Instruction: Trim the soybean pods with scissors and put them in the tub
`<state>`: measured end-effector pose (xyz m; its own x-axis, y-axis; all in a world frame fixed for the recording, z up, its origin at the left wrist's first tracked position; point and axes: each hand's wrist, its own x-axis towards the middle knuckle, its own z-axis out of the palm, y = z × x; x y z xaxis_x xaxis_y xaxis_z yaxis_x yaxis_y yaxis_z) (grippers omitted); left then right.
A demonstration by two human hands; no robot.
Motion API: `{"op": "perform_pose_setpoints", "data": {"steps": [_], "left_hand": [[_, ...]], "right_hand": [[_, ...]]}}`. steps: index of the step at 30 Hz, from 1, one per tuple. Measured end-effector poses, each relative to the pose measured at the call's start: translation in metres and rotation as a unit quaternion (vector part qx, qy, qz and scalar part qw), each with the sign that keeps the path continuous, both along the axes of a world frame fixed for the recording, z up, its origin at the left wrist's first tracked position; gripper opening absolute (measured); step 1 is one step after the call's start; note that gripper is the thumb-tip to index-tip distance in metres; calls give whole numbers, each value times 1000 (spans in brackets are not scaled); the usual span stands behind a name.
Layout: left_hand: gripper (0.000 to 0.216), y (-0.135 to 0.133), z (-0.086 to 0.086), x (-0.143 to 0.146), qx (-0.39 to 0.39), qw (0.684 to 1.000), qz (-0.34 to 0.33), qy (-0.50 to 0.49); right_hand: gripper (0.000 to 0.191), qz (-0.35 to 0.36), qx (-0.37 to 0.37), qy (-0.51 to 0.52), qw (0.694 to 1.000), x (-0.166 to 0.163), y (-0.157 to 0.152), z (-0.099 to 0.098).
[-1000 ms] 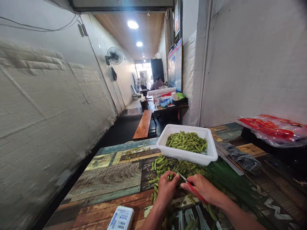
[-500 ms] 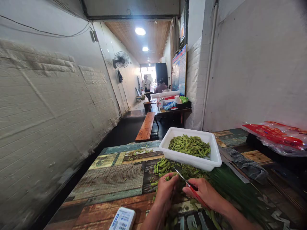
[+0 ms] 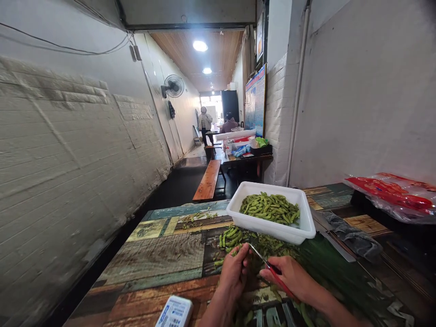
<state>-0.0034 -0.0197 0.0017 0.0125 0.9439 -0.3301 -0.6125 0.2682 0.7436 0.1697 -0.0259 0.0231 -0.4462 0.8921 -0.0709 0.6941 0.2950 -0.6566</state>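
Note:
My right hand (image 3: 288, 277) is closed round red-handled scissors (image 3: 275, 272), whose narrow metal blades point up and left. The blade tips reach the fingertips of my left hand (image 3: 234, 268), pinched together with a bit of green edamame pod (image 3: 235, 250) showing at them; most of what they hold is hidden. Loose edamame pods (image 3: 231, 237) lie on the table just beyond my left hand. Behind both hands stands a white plastic tub (image 3: 269, 232) with a heap of edamame pods (image 3: 269, 208) in it.
A white box with blue print (image 3: 174, 311) lies near the front edge of the wood-patterned table (image 3: 163, 254). Green trimmings (image 3: 200, 215) are scattered at its far side. Red-printed plastic packaging (image 3: 391, 193) sits at right. Beyond are a wooden bench (image 3: 207, 179) and two people.
My left hand has turned slightly, its fingertips drawing together and rising a little near the blade tips. The scissors stay in my right hand. The far standing person has shifted slightly.

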Motion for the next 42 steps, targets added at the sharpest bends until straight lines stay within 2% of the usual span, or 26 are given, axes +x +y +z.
{"op": "perform_pose_setpoints", "data": {"steps": [9,13,19,22,27,38,42], "left_hand": [[72,1,0,-1,-24,998,48,22],[70,0,2,-3,-19,998,58,30],[65,-6,13,2,10,999,-7,41],[62,-9,15,5,15,998,-16,64],[55,-10,12,5,31,994,-27,96],[57,-13,12,4,43,989,-58,132],[60,-10,5,5,39,988,-70,134]], "right_hand": [[47,28,-13,-9,999,-1,-4,5],[50,7,-5,22,1000,2,-1,8],[49,-28,18,-16,999,4,2,4],[49,-32,29,-35,998,3,2,6],[48,-25,35,-43,998,3,0,11],[43,-23,42,-51,998,5,1,9],[42,-22,41,-44,998,4,3,6]]}}
